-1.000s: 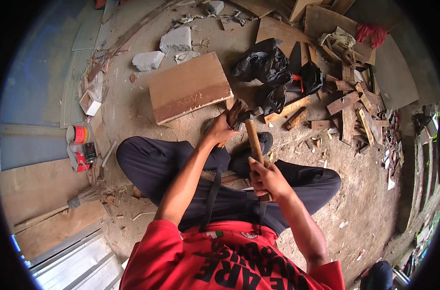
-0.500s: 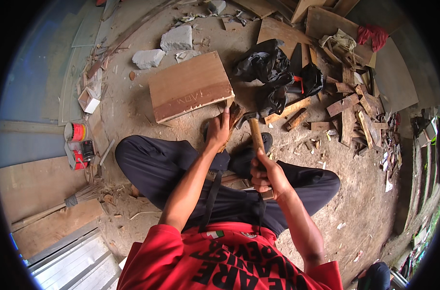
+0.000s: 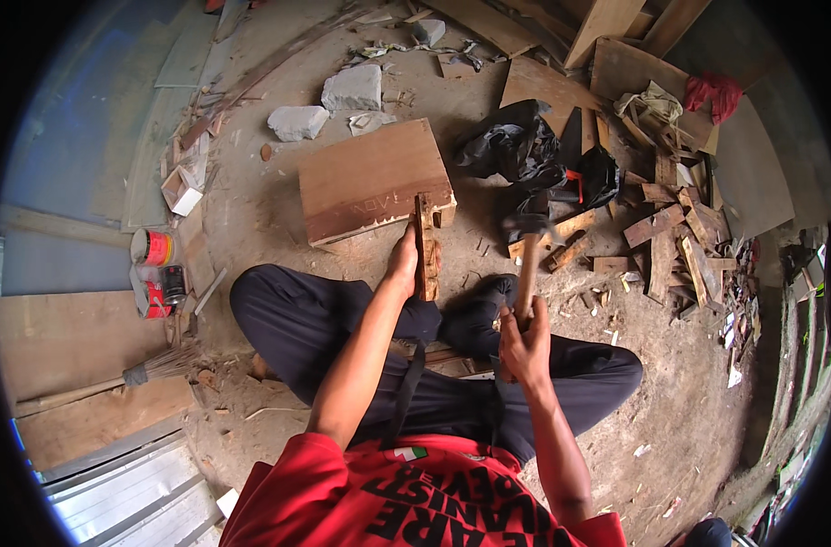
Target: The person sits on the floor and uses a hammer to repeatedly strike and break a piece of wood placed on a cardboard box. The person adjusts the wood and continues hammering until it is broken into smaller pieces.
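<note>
Head view shows the wooden piece (image 3: 427,255), brown and notched, in the middle, in front of my folded legs in dark trousers (image 3: 297,319). My left grip (image 3: 402,263) is closed on its left side; the fingers behind it I cannot see. Its upper end overlaps the near edge of the brown box (image 3: 370,169), but I cannot tell if they touch.

Half a second ago, the piece was leaning and the head of the hammer (image 3: 528,278) was just beside it. Now the piece runs almost straight away from me, and the hammer has gone to the right, well apart, with its head blurred. So I judge that the hammer is not working on the wood at this instant, and that the notched side can be seen better. My right grip (image 3: 525,348) is wrapped firmly around the lower handle.

Farther out, on the floor (image 3: 671,374), there are black plastic bags (image 3: 508,146) beyond the hammer, a heap of scrap wood (image 3: 654,228) to the right, and two grey blocks (image 3: 353,88) behind the box.
</note>
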`<state>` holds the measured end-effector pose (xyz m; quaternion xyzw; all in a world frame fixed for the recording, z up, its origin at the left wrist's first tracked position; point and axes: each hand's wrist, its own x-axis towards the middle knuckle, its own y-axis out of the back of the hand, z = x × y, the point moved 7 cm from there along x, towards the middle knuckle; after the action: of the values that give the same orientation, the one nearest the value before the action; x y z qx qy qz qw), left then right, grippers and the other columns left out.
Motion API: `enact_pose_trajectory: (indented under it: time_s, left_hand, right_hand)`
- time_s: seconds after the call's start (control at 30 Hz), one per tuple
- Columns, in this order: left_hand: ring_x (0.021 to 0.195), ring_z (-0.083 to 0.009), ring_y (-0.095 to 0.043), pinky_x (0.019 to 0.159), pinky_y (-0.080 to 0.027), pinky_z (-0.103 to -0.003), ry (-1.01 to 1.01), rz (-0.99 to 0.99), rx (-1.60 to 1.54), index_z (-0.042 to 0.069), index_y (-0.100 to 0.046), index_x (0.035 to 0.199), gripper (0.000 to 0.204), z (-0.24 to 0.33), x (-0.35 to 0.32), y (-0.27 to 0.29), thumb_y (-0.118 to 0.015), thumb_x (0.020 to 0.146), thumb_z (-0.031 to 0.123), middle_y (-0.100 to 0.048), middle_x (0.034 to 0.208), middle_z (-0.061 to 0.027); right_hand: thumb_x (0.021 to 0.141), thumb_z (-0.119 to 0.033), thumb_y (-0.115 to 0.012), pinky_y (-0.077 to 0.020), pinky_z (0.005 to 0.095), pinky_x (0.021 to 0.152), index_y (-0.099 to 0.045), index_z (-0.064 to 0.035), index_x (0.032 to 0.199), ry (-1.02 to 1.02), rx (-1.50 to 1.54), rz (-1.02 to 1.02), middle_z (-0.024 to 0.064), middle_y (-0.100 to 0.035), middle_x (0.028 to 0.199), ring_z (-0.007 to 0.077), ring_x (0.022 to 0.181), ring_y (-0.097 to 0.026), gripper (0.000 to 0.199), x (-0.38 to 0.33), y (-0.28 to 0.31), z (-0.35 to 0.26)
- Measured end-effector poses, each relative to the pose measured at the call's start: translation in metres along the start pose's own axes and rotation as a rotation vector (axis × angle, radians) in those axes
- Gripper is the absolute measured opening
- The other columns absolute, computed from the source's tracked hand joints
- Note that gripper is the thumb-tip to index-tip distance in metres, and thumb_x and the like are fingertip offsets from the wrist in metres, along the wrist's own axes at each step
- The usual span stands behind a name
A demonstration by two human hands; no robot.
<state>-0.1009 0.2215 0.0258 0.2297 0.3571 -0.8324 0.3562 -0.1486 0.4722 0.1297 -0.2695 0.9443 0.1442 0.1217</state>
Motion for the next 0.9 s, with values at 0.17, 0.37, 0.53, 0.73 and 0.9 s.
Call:
enact_pose_trajectory:
  time_s: [0.17, 0.37, 0.53, 0.73, 0.9]
  left_hand:
    - [0.045, -0.0168, -0.053, 0.045, -0.048, -0.032, -0.069, 0.096, 0.223, 0.01, -0.057, 0.091, 0.066, 0.004, 0.002, 0.016, -0.031, 0.1, 0.07, -0.057, 0.063, -0.0046]
    - [0.044, -0.0179, -0.053, 0.044, -0.047, -0.033, -0.076, 0.148, 0.305, 0.008, -0.056, 0.074, 0.073, 0.014, 0.007, 0.005, -0.029, 0.1, 0.07, -0.053, 0.057, -0.0056]
    - [0.04, -0.0184, -0.051, 0.042, -0.045, -0.033, -0.004, 0.183, 0.284, 0.009, -0.054, 0.072, 0.072, 0.008, 0.002, 0.024, -0.027, 0.1, 0.07, -0.051, 0.054, -0.0048]
    - [0.054, -0.0168, -0.057, 0.047, -0.05, -0.032, -0.186, 0.197, 0.148, 0.009, -0.055, 0.106, 0.059, 0.034, 0.004, 0.02, -0.039, 0.101, 0.065, -0.057, 0.075, -0.0058]
    - [0.099, -0.0163, -0.059, 0.085, -0.052, -0.034, -0.419, 0.302, 0.274, 0.005, -0.052, 0.127, 0.061, 0.04, 0.019, 0.039, -0.047, 0.101, 0.059, -0.057, 0.11, -0.006]
  right_hand:
    - [0.102, -0.02, -0.059, -0.0376, 0.0233, 0.049, -0.052, 0.0004, 0.112, 0.297, 0.113, 0.031, 0.0002, -0.055, 0.067, 0.0053, 0.057, -0.049, 0.024, -0.015, 0.003, -0.082]
    - [0.106, -0.025, -0.046, -0.0344, 0.023, 0.044, -0.048, -0.0013, 0.111, 0.739, 0.133, 0.006, 0.0017, -0.048, 0.063, 0.0089, 0.048, -0.045, 0.024, -0.021, -0.026, -0.1]
    - [0.103, -0.02, -0.055, -0.0415, 0.0301, 0.052, -0.054, -0.0036, 0.102, 0.231, -0.303, -0.168, 0.0058, -0.057, 0.069, 0.0146, 0.056, -0.053, 0.016, 0.0, -0.051, -0.025]
    - [0.101, -0.019, -0.061, -0.0407, 0.0293, 0.052, -0.05, -0.0023, 0.097, 0.225, 0.058, 0.128, 0.004, -0.052, 0.066, 0.0104, 0.058, -0.049, 0.021, 0.021, -0.002, -0.021]
    - [0.104, -0.036, -0.056, -0.0363, 0.0266, 0.038, -0.048, -0.0073, 0.095, -0.164, 0.206, -0.02, -0.0017, -0.047, 0.061, 0.0065, 0.044, -0.045, 0.031, 0.018, -0.015, -0.002]
